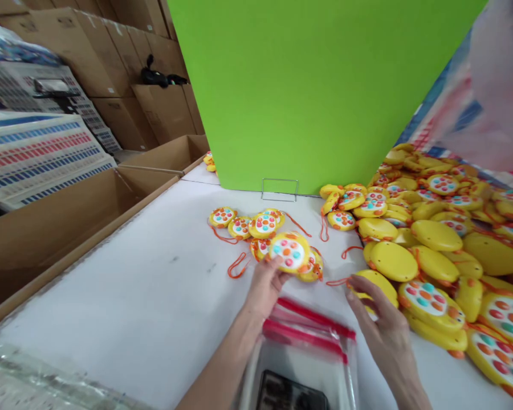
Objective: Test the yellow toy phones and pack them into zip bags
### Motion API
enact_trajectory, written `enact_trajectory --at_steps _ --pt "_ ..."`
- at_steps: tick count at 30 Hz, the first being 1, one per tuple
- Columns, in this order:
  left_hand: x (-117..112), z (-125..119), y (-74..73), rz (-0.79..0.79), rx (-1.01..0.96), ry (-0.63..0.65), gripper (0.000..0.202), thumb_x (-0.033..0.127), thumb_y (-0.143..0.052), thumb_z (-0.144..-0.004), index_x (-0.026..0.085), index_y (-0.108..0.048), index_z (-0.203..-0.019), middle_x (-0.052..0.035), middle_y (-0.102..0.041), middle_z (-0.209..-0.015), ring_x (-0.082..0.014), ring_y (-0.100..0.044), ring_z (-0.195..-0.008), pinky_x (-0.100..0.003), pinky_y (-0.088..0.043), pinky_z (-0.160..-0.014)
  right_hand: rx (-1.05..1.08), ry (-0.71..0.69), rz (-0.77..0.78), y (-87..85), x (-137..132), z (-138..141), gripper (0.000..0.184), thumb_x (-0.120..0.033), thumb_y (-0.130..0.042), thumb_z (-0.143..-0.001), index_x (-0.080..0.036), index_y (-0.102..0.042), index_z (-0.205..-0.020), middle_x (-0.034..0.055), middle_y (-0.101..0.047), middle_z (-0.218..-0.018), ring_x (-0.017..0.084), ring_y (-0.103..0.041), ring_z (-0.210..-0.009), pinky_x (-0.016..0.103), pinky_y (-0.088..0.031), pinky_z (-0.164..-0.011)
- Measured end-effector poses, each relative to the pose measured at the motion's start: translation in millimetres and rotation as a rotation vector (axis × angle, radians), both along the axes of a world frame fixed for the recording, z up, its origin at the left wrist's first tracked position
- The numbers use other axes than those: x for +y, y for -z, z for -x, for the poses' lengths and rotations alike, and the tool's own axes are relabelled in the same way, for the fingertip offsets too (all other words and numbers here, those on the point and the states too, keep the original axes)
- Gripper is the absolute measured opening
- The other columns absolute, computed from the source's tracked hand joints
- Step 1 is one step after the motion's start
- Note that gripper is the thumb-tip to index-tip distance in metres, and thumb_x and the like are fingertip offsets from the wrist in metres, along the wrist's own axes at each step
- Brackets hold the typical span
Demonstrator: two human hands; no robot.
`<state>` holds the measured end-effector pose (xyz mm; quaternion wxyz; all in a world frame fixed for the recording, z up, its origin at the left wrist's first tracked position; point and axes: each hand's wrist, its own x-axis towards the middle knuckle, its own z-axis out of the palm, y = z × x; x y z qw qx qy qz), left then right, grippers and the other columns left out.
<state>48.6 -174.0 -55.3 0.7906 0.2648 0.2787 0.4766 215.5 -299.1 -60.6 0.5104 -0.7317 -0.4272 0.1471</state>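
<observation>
My left hand point(269, 285) is closed on the edge of a yellow duck-shaped toy point(289, 252), its white face with coloured round buttons turned up. Several similar toys with orange cords, among them one yellow toy point(265, 223), lie just beyond it on the white table. My right hand point(380, 324) is at the near left edge of a big heap of the toys, thumb and fingers apart. Its fingertips are over a yellow toy point(378, 283); whether they touch it I cannot tell. Between my forearms lies a clear zip bag point(308, 336) with red strips.
A green board point(316, 97) stands upright at the back, with a wire stand point(279, 190) at its foot. Open cardboard boxes point(77, 228) line the table's left edge. Stacked cartons point(81, 51) and white crates point(38, 154) are behind. A dark object point(288, 393) lies by the bag.
</observation>
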Motion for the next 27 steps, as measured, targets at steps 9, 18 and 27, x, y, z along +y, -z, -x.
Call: enact_trajectory --at_steps 9,18,27 --pt "10.6 8.4 -2.2 0.292 -0.146 0.111 0.023 0.026 -0.048 -0.088 0.007 -0.06 -0.092 -0.0139 -0.068 -0.094 -0.0246 -0.065 -0.092 -0.027 -0.055 -0.068 -0.615 0.039 0.244 30.4 -10.5 -43.5 0.056 -0.02 -0.053 -0.075 -0.024 -0.043 -0.13 0.0087 -0.036 -0.14 0.035 -0.026 -0.129 0.055 -0.028 -0.101" --pt "-9.2 -4.5 7.8 -0.019 0.193 0.326 0.032 0.033 -0.065 -0.075 0.009 -0.06 -0.097 -0.0122 -0.068 -0.086 -0.0198 -0.066 -0.075 -0.025 -0.049 -0.06 0.537 -0.016 -0.013 20.8 15.1 -17.1 0.046 -0.05 -0.064 -0.07 -0.018 -0.061 -0.102 0.0061 -0.067 -0.093 0.025 -0.063 -0.078 0.033 -0.054 -0.056" --pt "-25.1 -10.2 11.7 -0.415 0.426 0.392 0.064 0.023 -0.074 -0.065 0.019 -0.049 -0.124 -0.0095 -0.059 -0.115 -0.0251 -0.055 -0.104 -0.033 -0.045 -0.085 0.852 -0.235 -0.071 16.4 17.6 11.5 0.052 -0.038 -0.07 -0.071 -0.022 -0.056 -0.118 0.0073 -0.067 -0.105 0.028 -0.062 -0.093 0.037 -0.053 -0.076"
